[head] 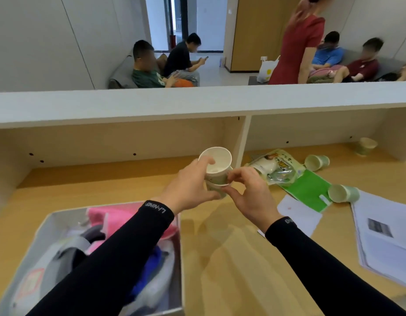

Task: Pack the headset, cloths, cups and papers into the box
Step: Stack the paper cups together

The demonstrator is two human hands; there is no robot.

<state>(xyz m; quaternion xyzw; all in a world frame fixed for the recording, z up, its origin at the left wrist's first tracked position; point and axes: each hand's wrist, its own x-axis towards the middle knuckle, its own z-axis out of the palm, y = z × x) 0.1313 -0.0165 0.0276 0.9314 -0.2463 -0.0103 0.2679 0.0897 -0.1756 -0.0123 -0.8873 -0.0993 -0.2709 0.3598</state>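
Left hand: I see it raised over the bench, grip clamped on the nested cups
Right hand: fingertips pinch the lower cup's rim
Cups: held above bench, beyond the box
Writing: I read "LI-NING" on the left cuff

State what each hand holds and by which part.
Both hold the nested paper cups. The left hand wraps the side wall, a finger over the rim; the right hand pinches the lower cup's rim.
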